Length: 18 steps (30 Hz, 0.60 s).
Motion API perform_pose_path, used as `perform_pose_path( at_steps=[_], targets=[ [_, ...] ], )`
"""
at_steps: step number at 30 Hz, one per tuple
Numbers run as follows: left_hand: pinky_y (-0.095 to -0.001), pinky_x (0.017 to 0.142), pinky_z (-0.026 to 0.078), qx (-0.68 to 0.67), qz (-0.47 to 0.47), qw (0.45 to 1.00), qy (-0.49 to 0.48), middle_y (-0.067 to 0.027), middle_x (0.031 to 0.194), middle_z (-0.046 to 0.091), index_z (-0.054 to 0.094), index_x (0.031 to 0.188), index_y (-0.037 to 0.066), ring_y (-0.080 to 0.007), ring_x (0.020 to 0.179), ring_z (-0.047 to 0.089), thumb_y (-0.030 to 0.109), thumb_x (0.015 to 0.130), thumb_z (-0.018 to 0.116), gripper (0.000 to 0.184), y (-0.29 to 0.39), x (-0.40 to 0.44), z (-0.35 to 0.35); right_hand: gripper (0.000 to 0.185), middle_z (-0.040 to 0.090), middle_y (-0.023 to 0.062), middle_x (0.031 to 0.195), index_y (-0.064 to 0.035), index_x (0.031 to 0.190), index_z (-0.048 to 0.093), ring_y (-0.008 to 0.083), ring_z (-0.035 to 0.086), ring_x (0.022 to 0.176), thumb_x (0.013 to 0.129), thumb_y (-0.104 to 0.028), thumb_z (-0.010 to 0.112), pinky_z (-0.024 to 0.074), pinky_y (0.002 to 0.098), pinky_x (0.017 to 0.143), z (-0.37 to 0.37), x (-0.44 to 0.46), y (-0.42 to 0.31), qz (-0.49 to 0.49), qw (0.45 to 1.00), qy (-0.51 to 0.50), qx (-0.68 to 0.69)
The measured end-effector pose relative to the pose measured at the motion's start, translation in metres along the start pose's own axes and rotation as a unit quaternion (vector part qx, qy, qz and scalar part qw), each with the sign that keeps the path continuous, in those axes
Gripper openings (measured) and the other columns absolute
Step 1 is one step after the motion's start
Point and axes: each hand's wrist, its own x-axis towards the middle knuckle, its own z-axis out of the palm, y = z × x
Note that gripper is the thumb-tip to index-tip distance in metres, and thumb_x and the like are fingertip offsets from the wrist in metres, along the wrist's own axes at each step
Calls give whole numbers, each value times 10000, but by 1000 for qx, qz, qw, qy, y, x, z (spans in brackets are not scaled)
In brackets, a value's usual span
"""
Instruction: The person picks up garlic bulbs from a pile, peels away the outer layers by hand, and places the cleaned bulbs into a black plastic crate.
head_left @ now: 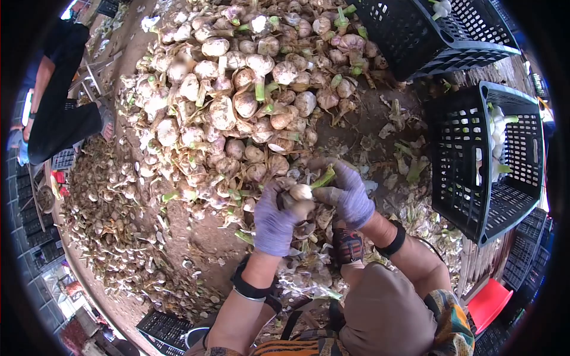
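The left hand point(275, 218) is gripping a garlic bulb point(301, 191) above the ground while the right hand point(354, 200) is pinching its green stem point(324, 177), with a few clean bulbs point(497, 136) lying in a crate point(454, 175) and a large dirty heap point(237, 110) remaining.

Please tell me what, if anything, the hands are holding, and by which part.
The left hand holds a garlic bulb by its rounded body. The right hand is at its green stem; its grip is unclear.
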Motion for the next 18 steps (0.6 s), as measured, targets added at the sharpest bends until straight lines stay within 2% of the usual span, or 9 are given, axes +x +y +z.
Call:
perform_pose_path(
  at_steps=[4, 7, 8, 9, 10, 12, 14, 15, 18],
  targets=[
    [-212, 531, 453, -206, -133, 968, -52, -31, 913, 564, 520, 1054, 51, -95, 731, 552, 130, 724, 671, 371, 7, 2, -6, 508, 569, 49, 926, -23, 1209, 451, 129, 560, 809, 732, -14, 624, 481, 268, 708, 2, -2, -1, -73, 996, 3, -51],
    [-267, 738, 474, 153, 19, 984, -91, -46, 1029, 545, 488, 1144, 31, -142, 903, 538, 195, 758, 667, 456, -14, 4, -16, 576, 586, 103, 956, 7, 1246, 429, 180, 601, 786, 718, -81, 642, 517, 306, 674, 1, -4, -2, -16, 999, 42, -25],
    [-278, 835, 438, -46, -15, 998, -38, -53, 1082, 536, 474, 1176, 27, -147, 975, 506, 187, 758, 670, 489, 1, -4, -8, 587, 597, 112, 963, 42, 1214, 461, 179, 605, 762, 694, -151, 655, 515, 297, 667, 2, 2, -1, -16, 996, 39, -78],
    [-322, 980, 344, -129, -4, 989, -66, -121, 1269, 430, 310, 1355, 7, -193, 1148, 424, 214, 739, 708, 762, -30, -1, -15, 564, 602, 108, 965, 66, 1168, 491, 161, 604, 724, 685, -177, 650, 504, 271, 656, 13, 4, 5, -56, 998, 28, 13],
    [-322, 987, 339, -15, 9, 996, -88, -121, 1230, 462, 363, 1320, 14, -187, 1139, 430, 221, 730, 722, 721, -16, 1, -9, 574, 613, 87, 947, 73, 1153, 501, 143, 595, 762, 688, -217, 672, 483, 247, 674, -13, 7, 19, -10, 999, 1, -32],
    [-325, 975, 356, 186, 118, 974, -57, -125, 1198, 486, 406, 1286, 39, -189, 1128, 444, 197, 737, 718, 651, -22, 3, -8, 513, 620, 57, 903, 45, 1104, 539, 127, 584, 744, 692, -220, 692, 470, 233, 653, -15, 15, 35, -116, 992, -25, 36],
    [-275, 802, 459, 149, 87, 985, -21, -88, 1023, 574, 459, 1227, 57, -144, 944, 546, 192, 755, 701, 547, -20, 4, -4, 484, 617, 33, 876, 21, 1059, 559, 122, 576, 716, 686, -233, 733, 464, 238, 621, 1, 11, 20, -101, 995, -25, 8],
    [-209, 574, 443, 21, -110, 991, -69, -12, 805, 584, 520, 1141, 49, -74, 694, 554, 239, 782, 672, 433, 25, -10, -5, 406, 615, 16, 849, -7, 986, 592, 119, 573, 693, 664, -199, 749, 458, 241, 602, 2, 12, 17, -101, 994, -12, -27],
    [-179, 444, 337, -37, -88, 994, -45, 48, 667, 513, 583, 1024, 64, -26, 532, 456, 291, 804, 634, 321, 13, -6, -6, 281, 628, 33, 904, 6, 993, 595, 101, 563, 811, 717, -40, 619, 449, 240, 695, 3, 6, 4, -184, 958, -15, -221]
  ],
)
